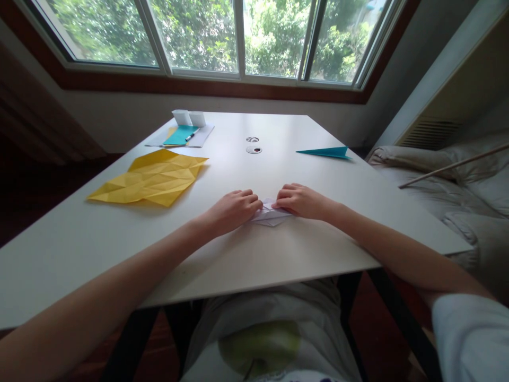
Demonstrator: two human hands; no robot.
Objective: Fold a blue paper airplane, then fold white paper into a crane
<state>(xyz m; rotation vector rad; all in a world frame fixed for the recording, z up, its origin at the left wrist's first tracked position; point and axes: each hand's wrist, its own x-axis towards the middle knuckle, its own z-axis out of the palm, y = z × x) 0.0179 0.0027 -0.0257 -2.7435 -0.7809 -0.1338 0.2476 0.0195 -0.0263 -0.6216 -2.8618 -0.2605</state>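
A small folded white paper lies on the white table in front of me, its near edge coming to a blunt point. My left hand grips its left side, fingers curled and pressed down. On the opposite side my right hand has its fingers bent and pressed together on the paper's right part. Both hands rest low, close to the tabletop. The fingertips partly cover the paper's far edge, so its full shape is hidden.
A creased yellow paper sheet lies to the left. A teal paper plane sits at the right. Two round stickers are at the middle. Teal paper, a pen and small white paper boxes are at the far left of the table.
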